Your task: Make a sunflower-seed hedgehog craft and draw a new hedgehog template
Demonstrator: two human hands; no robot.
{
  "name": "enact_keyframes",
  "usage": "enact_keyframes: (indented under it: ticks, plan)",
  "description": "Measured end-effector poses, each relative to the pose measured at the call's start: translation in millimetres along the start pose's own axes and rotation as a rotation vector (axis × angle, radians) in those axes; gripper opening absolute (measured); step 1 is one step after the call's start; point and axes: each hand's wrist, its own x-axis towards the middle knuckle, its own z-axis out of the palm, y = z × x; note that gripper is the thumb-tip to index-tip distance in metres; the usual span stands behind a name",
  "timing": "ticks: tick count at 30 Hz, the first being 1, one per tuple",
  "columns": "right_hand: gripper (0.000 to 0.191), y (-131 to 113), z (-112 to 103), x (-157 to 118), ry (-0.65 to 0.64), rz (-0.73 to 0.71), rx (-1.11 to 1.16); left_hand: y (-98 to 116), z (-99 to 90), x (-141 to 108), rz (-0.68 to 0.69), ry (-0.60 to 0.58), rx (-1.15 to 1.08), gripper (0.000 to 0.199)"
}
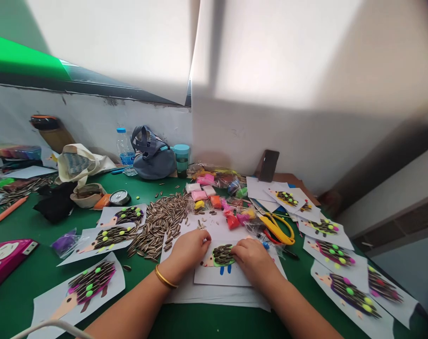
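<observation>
I count one hedgehog card (pixel 209 278) between my hands, three cards (pixel 110 275) left of it, six cards (pixel 351 294) right. My left hand (pixel 189 247) bends over its upper-left edge, fingertips pinched, contents hidden; my right hand (pixel 252 259) curls onto its seeds (pixel 223 254), grip unclear. Green table (pixel 217 325) shows nearer than it.

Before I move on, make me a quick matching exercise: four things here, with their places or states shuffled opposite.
1. Phone
2. Sunflower seeds
3. Gold bangle
4. Lidded cup

A. Beside the blue-gray bag
B. Around the wrist of the left hand
C. Standing upright
D. In a loose heap

Pairs: 1-C, 2-D, 3-B, 4-A
</observation>
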Motion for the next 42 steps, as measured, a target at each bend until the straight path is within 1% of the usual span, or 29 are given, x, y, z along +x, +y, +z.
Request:
enact_keyframes:
  ticks: [3, 7, 15, 21, 28, 32, 36, 39, 42]
  plan:
    - [0.016, 2.5, -2.3, -1.8, -0.016, 0.036, 0.09, 0.2, -0.3, 0.4, -0.009, -0.006, 0.004, 0.02]
    - [0.015, 3.9, -5.8, -1.8, -0.014, 0.028, 0.165, 0.4, -0.2, -0.2, -0.012, -0.001, 0.002, 0.02]
    - [0.015, 3.7, 0.1, 0.8, 0.034, -0.011, 0.109, 0.3, -0.1, -1.4, -0.018, -0.015, -0.002, 0.019]
    - [0.015, 3.6, 3.9, 1.3, 0.015, -0.002, 0.088, -0.7, 0.6, -0.9, -0.011, -0.008, -0.001, 0.019]
    - [0.014, 2.6, 5.0, 2.7, 0.013, 0.006, 0.102, -1.5, 1.1, -0.7, -0.006, -0.01, 0.006, 0.02]
    - [0.014, 4.2, 1.9, 1.8, 0.015, 0.014, 0.155, -1.0, 2.5, -1.3, -0.005, -0.008, 0.002, 0.021]
    - [0.013, 6.7, -6.9, 1.1, 0.084, 0.023, 0.222, -3.2, 0.9, 0.0, 0.008, -0.005, 0.011, 0.019]
    - [0.016, 6.7, -12.5, 2.0, 0.162, 0.033, 0.26, -10.3, -5.9, 5.0, -0.029, 0.056, 0.087, 0.021]
    - [0.017, 5.1, -13.4, 3.0, 0.194, 0.038, 0.288, -19.9, -14.1, 12.4, -0.066, 0.11, 0.146, 0.028]
